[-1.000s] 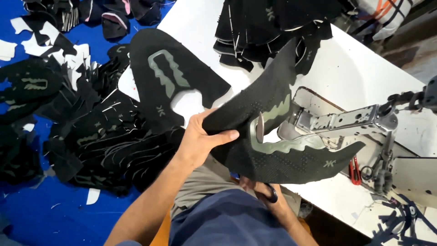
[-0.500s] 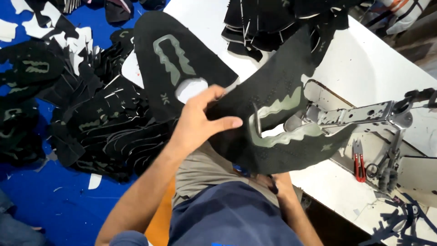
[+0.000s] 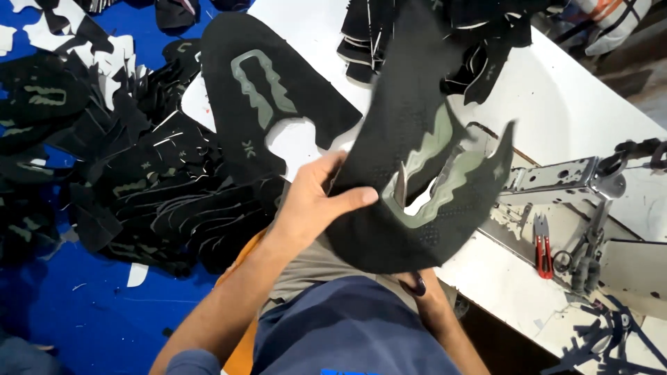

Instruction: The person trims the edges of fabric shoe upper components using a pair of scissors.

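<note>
My left hand [image 3: 313, 201] grips the edge of a black knit shoe upper [image 3: 417, 173] with grey-green trim, thumb on top. The piece is lifted and curled up over the front edge of the white sewing table [image 3: 556, 111]. My right hand [image 3: 417, 283] is mostly hidden under this upper, near my lap, and seems to hold its lower edge together with a small dark tool. A second black shoe upper [image 3: 257, 104] with a grey-green patch lies flat on the table's left corner, apart from my hands.
A heap of black cut uppers [image 3: 132, 187] covers the blue floor at left. More black pieces [image 3: 445, 42] are stacked at the table's far side. The sewing machine's metal arm [image 3: 570, 177] and red thread snips [image 3: 542, 243] sit at right.
The held upper has been lifted off the machine bed and turned more upright toward me. My left hand moved slightly right with it.
</note>
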